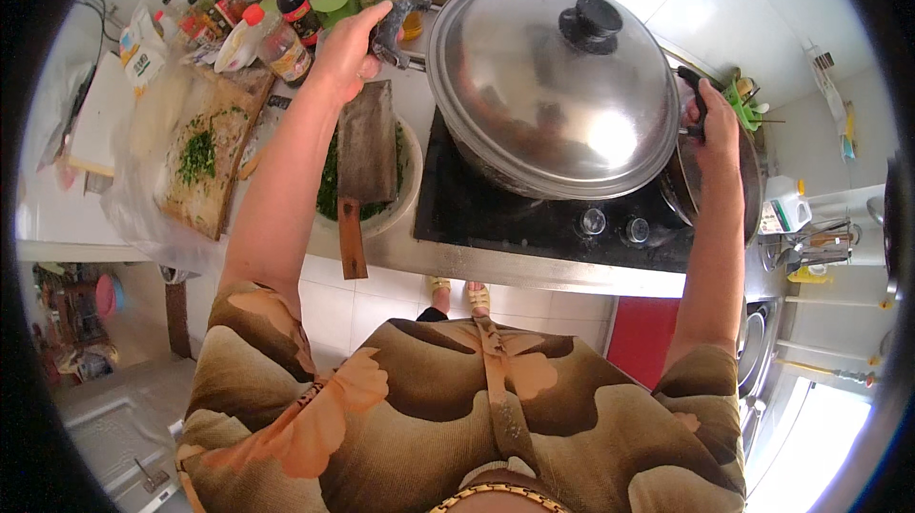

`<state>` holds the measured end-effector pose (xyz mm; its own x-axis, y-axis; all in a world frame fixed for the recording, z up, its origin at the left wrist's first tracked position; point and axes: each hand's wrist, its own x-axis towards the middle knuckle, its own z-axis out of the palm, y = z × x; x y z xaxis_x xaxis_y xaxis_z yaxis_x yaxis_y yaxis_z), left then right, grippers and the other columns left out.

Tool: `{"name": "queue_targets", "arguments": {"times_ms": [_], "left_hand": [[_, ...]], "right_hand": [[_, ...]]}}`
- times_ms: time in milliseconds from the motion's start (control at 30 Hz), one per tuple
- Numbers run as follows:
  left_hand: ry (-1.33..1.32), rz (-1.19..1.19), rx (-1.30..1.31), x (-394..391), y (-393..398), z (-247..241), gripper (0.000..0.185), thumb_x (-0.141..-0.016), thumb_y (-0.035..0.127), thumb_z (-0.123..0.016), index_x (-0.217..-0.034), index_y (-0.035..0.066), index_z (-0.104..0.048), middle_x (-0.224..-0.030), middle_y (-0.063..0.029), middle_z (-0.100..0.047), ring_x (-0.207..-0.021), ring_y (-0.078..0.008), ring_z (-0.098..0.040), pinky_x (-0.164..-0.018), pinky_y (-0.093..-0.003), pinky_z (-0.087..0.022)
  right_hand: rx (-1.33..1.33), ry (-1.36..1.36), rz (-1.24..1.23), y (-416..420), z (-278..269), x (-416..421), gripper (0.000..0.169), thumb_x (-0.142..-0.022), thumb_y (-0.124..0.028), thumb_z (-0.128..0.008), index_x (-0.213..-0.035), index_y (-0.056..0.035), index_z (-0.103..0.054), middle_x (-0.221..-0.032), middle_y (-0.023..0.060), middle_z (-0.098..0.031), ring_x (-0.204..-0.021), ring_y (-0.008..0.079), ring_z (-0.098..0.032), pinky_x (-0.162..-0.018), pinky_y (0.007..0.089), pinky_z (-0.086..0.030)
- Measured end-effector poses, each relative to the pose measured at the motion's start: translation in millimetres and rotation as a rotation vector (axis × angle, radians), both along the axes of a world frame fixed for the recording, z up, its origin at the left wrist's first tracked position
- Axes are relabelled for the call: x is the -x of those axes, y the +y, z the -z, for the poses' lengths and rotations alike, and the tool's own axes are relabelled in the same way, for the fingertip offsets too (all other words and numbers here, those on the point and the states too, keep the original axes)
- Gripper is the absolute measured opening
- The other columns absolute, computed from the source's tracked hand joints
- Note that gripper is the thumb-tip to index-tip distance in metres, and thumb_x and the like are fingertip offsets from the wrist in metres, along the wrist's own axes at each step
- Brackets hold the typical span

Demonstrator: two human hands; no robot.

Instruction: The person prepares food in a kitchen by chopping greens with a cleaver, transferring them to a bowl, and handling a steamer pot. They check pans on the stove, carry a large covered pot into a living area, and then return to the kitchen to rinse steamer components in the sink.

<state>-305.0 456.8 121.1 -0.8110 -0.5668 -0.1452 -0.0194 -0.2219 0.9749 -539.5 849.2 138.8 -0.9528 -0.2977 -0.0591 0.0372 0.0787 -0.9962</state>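
Note:
A large lidded steel pot (529,105) stands over the black glass gas stove (515,220); whether it rests on the burner cannot be seen. My left hand (350,48) grips its left black handle, and my right hand (715,112) holds the right one. The domed lid has a black knob (599,18). Beside my left forearm, a cleaver (366,148) with a wooden handle lies across a white bowl (411,177) of chopped greens. Further left, a wooden cutting board (236,148) carries more chopped greens (198,155).
Sauce bottles (286,48) and spice jars crowd the counter's back left, by a plastic bag (132,177). A wide pan (747,177) sits right of the pot, partly behind my right arm. A white jug (786,205) and a utensil rack (822,241) stand at the far right.

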Motion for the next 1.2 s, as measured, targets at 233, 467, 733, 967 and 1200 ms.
{"name": "queue_targets", "arguments": {"times_ms": [233, 467, 733, 967, 1200], "left_hand": [[0.132, -0.206, 0.113, -56, 12, -58, 0.027, -0.088, 0.031, -0.053, -0.097, 0.007, -0.058, -0.085, -0.0021, -0.062, -0.047, -0.0026, -0.040, -0.036, -0.0189, -0.023], [0.292, -0.270, -0.091, -175, 47, -138, 0.029, -0.086, 0.035, -0.056, -0.089, 0.006, -0.060, -0.069, -0.0027, -0.062, -0.041, -0.0088, -0.050, -0.029, -0.0179, -0.030], [0.197, -0.594, 0.032, -365, 27, -133, 0.024, -0.086, 0.032, -0.057, -0.080, 0.009, -0.061, -0.060, -0.0010, -0.058, -0.039, -0.0064, -0.042, -0.032, -0.0198, -0.025], [-0.044, -0.918, 0.159, -548, 20, -130, 0.038, -0.080, 0.047, -0.061, -0.073, 0.010, -0.059, -0.057, 0.0038, -0.050, -0.039, -0.0045, -0.029, -0.035, -0.0218, -0.016], [-0.103, -1.112, 0.123, -702, -32, -118, 0.039, -0.078, 0.046, -0.063, -0.067, 0.009, -0.057, -0.054, 0.0035, -0.046, -0.041, -0.0056, -0.026, -0.040, -0.0234, -0.015]], "right_hand": [[-0.095, 0.172, -0.095, -20, -84, -14, 0.031, -0.089, -0.037, -0.052, -0.072, -0.0119, -0.049, -0.058, -0.0033, -0.046, -0.045, 0.0070, -0.039, -0.037, 0.0222, -0.027], [-0.064, 0.184, -0.334, -82, -149, -48, 0.028, -0.091, -0.036, -0.050, -0.082, -0.0104, -0.054, -0.056, -0.0059, -0.043, -0.041, 0.0042, -0.031, -0.034, 0.0195, -0.024], [-0.125, 0.164, -0.710, -212, -151, -159, 0.030, -0.091, -0.036, -0.050, -0.073, -0.0123, -0.046, -0.053, -0.0052, -0.041, -0.037, 0.0047, -0.031, -0.031, 0.0185, -0.024], [-0.141, 0.166, -0.985, -343, -128, -317, 0.027, -0.091, -0.036, -0.047, -0.089, -0.0102, -0.055, -0.053, -0.0065, -0.041, -0.043, 0.0057, -0.035, -0.037, 0.0206, -0.023], [-0.072, 0.112, -1.147, -492, -96, -483, 0.033, -0.091, -0.035, -0.047, -0.100, -0.0065, -0.060, -0.055, -0.0055, -0.042, -0.046, 0.0071, -0.037, -0.041, 0.0218, -0.028]]}}
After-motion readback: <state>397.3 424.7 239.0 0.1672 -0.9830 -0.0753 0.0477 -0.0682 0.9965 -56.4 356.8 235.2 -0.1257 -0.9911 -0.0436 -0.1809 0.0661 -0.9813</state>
